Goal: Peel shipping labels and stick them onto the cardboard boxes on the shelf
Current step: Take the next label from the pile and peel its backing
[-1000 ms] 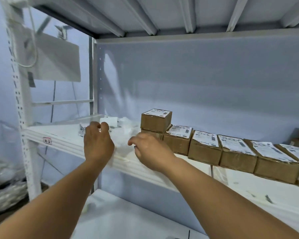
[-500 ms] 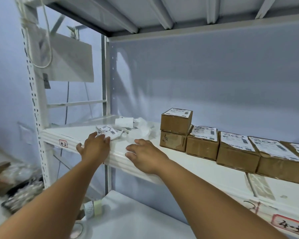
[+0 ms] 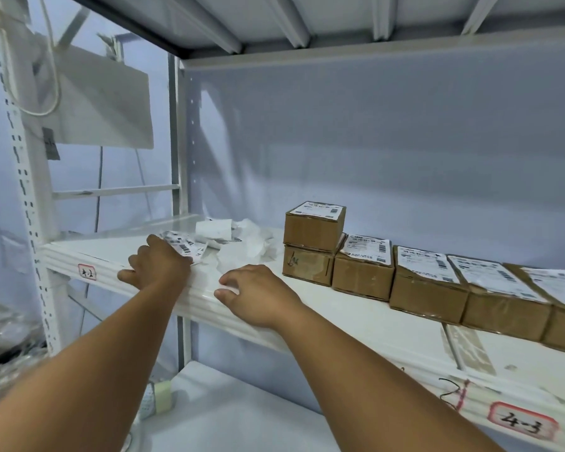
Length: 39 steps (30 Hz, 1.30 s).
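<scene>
Two bare hands resting on white metal shelf [image 3: 356, 321] front lip. Left hand [image 3: 159, 269] covering near end of printed white shipping-label strip [image 3: 185, 247], which is running back-right; grip hidden, cannot tell. Right hand [image 3: 258, 295] lying loosely curled, empty. Brown cardboard boxes [image 3: 361, 277] lining shelf rightward.

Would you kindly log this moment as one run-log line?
left hand touching shipping labels | right hand empty, resting on shelf | cardboard boxes: visible tops labelled

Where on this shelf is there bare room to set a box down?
Bare: the front strip of the shelf between the right hand and the box row, and the left corner beside the left hand. Crowded: label pile and crumpled paper behind the hands, up to the stacked boxes.
</scene>
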{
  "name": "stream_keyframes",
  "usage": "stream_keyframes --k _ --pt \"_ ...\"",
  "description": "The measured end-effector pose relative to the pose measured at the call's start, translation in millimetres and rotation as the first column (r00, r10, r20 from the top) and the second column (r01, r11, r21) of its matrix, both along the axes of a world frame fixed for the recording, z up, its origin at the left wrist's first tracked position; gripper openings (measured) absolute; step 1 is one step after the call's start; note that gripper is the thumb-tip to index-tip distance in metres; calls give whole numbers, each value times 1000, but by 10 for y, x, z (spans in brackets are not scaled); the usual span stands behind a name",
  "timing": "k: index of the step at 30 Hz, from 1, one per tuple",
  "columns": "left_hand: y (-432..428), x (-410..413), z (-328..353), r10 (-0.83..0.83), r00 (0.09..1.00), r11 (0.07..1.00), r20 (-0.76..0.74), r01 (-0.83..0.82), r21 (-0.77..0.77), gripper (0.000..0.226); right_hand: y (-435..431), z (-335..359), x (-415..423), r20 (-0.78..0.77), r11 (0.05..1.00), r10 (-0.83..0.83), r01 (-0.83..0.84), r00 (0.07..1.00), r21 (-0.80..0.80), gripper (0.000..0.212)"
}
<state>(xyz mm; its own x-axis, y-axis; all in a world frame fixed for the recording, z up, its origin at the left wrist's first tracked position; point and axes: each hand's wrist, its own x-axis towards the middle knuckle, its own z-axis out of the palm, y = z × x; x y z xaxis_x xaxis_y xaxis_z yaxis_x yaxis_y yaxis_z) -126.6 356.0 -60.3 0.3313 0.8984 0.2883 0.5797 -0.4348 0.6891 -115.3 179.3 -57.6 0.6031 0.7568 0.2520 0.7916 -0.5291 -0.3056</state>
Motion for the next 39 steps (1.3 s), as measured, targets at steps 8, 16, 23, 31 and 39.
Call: stream_keyframes --k 8,16,23,31,39 --pt "-40 -53 -48 -79 949 997 304 69 46 18 -9 -3 -4 0 999 -6 6 1000 32 43" --pt "67 -167 216 -88 806 898 585 319 -304 30 -36 19 -52 66 995 -10 4 998 100 30" --pt "-274 -296 562 -39 575 643 818 641 -420 24 -50 5 -50 129 979 39 -64 991 195 59" --pt "-800 -348 560 -335 596 836 729 545 -61 23 -132 90 -126 -163 885 41 40 986 463 64" --pt "-1197 -706 611 -335 506 783 795 618 -64 31 -290 216 -463 -399 611 85 268 913 745 26"
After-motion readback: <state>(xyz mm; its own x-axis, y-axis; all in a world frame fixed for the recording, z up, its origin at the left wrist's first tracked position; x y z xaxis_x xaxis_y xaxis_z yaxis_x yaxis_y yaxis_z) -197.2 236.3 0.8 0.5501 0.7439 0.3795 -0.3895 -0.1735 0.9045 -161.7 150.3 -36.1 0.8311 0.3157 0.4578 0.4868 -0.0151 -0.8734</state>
